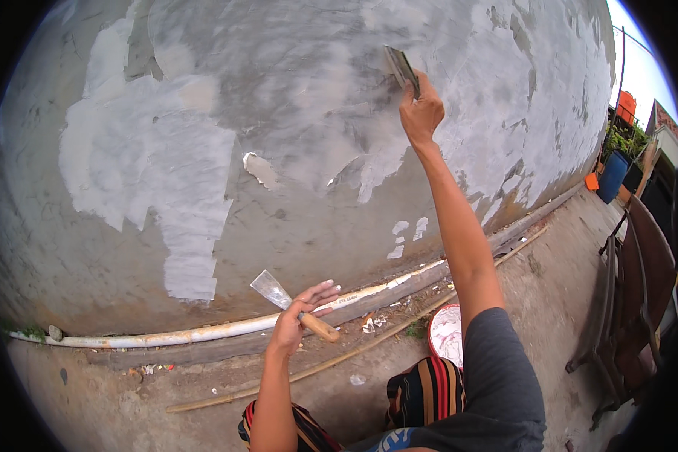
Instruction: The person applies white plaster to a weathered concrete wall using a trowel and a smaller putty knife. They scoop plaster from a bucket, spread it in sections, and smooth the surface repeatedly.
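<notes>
My right hand (422,113) is raised high against the grey wall (294,226). Gripped in it is a flat, wide filling blade (401,69), its edge at the plastered surface. Lower down, my left hand (297,316) holds a putty knife (318,326) by its wooden handle, clamped at the thumb, with the other fingers stretched out. The knife's whitish metal blade points up and left, near the wall's foot. Pale filler patches (147,151) cover much of the wall, and a small thick dab of filler (261,170) sits between my hands' heights.
A red-rimmed bucket of white filler (446,335) stands by my right arm. A white pipe (226,330) runs along the wall's base, with a long bamboo pole (320,369) on the ground before it. A dark bench (625,301) and blue barrel (614,177) stand at the right.
</notes>
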Demonstrator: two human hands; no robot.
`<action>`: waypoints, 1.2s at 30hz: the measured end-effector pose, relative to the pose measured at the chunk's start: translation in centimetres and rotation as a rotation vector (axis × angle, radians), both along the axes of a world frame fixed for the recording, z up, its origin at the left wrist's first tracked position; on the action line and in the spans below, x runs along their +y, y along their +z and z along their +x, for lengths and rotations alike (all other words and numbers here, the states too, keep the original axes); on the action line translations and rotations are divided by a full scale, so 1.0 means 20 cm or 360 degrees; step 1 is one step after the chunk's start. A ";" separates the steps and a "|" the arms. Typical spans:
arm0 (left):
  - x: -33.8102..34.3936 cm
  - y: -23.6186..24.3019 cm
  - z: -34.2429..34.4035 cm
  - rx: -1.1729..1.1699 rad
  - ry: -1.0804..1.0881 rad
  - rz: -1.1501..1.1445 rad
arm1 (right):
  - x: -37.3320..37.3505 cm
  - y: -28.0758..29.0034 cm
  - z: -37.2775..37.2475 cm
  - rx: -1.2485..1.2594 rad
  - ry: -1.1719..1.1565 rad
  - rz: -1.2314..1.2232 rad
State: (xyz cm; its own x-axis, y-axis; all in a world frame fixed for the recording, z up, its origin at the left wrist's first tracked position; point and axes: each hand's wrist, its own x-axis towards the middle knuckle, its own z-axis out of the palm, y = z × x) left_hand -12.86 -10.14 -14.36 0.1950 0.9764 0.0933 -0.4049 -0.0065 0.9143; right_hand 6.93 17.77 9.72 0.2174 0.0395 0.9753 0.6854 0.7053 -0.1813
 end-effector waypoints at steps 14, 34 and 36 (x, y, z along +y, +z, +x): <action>-0.02 0.04 -0.01 0.0044 0.0021 -0.0023 | -0.17 -0.27 -0.03 0.0159 0.0361 -0.0260; -0.08 0.06 -0.04 0.0005 0.0087 0.0080 | -0.50 -0.77 -0.70 -0.0809 0.0338 0.0066; -0.10 0.07 -0.04 -0.0035 0.0111 0.0071 | -0.52 -0.85 -0.72 -0.0894 0.0312 0.0043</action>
